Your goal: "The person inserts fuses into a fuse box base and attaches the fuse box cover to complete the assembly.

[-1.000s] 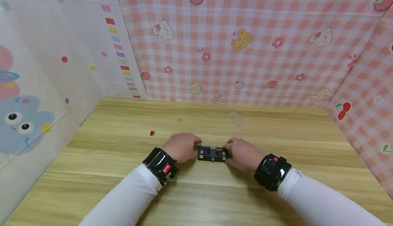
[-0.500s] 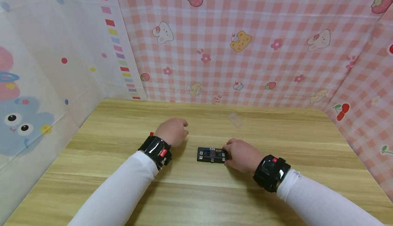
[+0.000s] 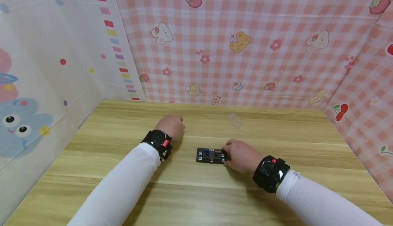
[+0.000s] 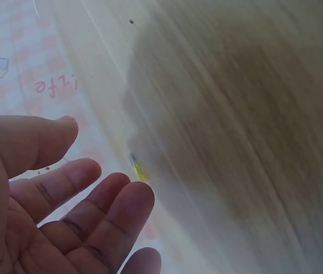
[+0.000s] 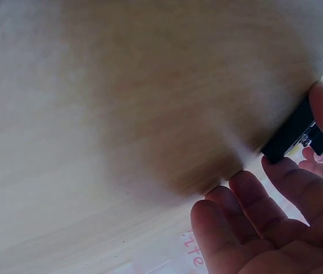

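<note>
Even bright light; wrist views blurred, shadowed

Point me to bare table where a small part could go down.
Bare wood: the near strip of the table between the sleeves, and the right side beyond the right hand. Crowded: the middle, with the black block, left hand, yellow piece and clear piece.

**Left hand withdrawn from the black block**

The left hand (image 3: 172,125) has been lifted off the black block (image 3: 211,155) and carried to the far left, over a small yellow piece (image 4: 139,168). A small red piece, seen earlier, is now hidden behind the wrist.
</note>
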`<state>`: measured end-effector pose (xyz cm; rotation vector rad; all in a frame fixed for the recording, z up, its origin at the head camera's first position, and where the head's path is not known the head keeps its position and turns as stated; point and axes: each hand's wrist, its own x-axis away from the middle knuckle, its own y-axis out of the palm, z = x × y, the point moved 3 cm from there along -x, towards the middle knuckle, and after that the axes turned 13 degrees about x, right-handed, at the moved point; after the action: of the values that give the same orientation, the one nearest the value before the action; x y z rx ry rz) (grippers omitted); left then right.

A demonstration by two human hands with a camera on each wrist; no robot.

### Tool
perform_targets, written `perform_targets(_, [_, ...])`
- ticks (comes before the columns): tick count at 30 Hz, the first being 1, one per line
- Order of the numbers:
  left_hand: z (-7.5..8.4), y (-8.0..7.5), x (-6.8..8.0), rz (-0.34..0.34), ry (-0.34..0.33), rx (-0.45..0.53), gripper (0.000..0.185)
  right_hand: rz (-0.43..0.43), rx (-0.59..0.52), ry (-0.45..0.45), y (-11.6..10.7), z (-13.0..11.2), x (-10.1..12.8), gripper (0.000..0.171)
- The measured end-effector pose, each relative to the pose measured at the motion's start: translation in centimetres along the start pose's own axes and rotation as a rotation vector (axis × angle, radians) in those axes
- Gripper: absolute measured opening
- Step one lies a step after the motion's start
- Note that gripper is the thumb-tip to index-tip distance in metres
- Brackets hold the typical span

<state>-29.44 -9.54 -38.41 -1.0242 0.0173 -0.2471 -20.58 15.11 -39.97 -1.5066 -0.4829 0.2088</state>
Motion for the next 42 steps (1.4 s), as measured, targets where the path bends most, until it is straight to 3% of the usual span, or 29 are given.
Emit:
perform_targets(8, [0.0,0.1,-0.7,0.020,0.013,-0.018,0.033,0.002,-0.009,-0.002,-0.1,0.0,0.0,0.044])
perform_targets(17, [-0.4,0.1,-1.1,0.014,-0.060,0.044,0.035,0.001,-0.003,-0.002,0.1,0.0,0.0,0.045])
perform_targets(25, [-0.5,0.1,-1.5,0.021,-0.036,-0.036,0.031,0.000,-0.013,0.003,0.1,0.1,-0.1,0.044])
perform_targets(42, [-0.6,-0.2,-2.3,0.035,-0.034,-0.091,0.026,-0.005,-0.020,0.003,0.0,0.1,-0.1,0.045])
